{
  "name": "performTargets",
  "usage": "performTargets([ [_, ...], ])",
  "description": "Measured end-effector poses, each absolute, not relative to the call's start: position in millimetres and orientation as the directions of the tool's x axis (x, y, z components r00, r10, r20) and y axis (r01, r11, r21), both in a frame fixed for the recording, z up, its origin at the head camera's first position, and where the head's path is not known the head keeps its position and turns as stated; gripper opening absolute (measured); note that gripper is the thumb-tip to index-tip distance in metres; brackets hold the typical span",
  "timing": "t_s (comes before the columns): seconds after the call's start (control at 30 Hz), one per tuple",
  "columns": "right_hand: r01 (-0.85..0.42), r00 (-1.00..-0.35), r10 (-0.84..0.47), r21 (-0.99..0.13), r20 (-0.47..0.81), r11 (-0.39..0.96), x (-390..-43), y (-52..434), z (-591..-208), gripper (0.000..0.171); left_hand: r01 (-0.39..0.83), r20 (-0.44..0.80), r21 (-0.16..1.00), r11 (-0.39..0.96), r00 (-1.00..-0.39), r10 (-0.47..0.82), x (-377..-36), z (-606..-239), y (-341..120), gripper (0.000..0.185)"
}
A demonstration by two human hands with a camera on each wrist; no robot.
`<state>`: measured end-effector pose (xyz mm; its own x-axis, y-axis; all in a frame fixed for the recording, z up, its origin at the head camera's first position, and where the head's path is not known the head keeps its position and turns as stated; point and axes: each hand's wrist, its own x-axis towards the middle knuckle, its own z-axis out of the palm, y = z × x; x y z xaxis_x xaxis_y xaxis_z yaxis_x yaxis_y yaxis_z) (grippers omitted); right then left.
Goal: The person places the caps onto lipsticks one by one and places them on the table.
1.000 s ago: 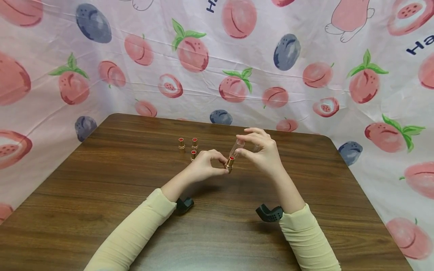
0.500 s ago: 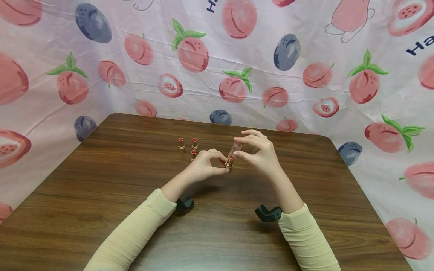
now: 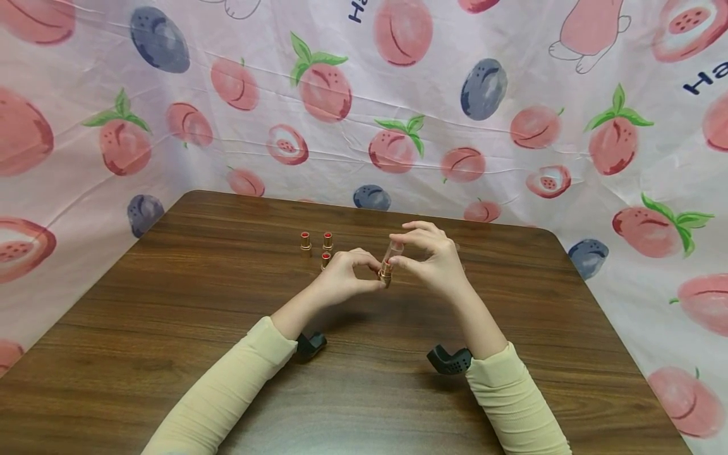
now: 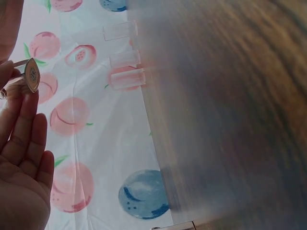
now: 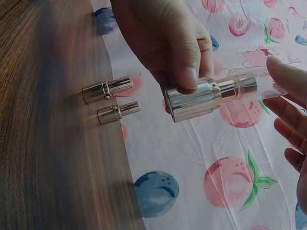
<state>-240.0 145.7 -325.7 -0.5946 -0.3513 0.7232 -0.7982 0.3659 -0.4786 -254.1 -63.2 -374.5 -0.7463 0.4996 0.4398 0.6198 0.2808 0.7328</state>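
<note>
My left hand (image 3: pixel 344 278) pinches the gold base of a lipstick (image 3: pixel 385 275) between thumb and fingers, holding it above the table with its red tip up. From the other side my right hand (image 3: pixel 435 262) pinches a clear cap (image 3: pixel 395 250) with thumb and fingertips. Seen from the right wrist, the cap's open end surrounds the upper part of the lipstick, while the wide gold base stays outside it. The lipstick's round underside (image 4: pixel 32 76) faces the left wrist camera. Both hands and the lipstick are slightly tilted together in the air.
Three uncapped lipsticks (image 3: pixel 305 241) stand on the wooden table (image 3: pixel 227 316), beyond the left hand. Three clear caps (image 4: pixel 128 78) stand along its far part, mostly hidden behind the right hand in the head view. A fruit-patterned cloth (image 3: pixel 443 50) hangs behind the table.
My right hand has brought the clear cap down and left, from just above the lipstick to around its tip. The left hand has stayed nearly still.
</note>
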Motion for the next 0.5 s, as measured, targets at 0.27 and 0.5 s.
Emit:
performTargets([
  [0.27,-0.797,-0.598,-0.363,-0.482,0.715,0.364,-240.4,144.6,-327.8,0.037,0.638,0.466,0.716,0.283,-0.739,0.486,-254.4,-375.6,-63.1,0.019],
  [0.5,-0.797,-0.599,-0.369,-0.486,0.711,0.358,-241.3,143.9,-329.5,0.037,0.649,0.484,0.709,0.277,-0.733,0.478,-253.4,-374.2,-63.3,0.018],
])
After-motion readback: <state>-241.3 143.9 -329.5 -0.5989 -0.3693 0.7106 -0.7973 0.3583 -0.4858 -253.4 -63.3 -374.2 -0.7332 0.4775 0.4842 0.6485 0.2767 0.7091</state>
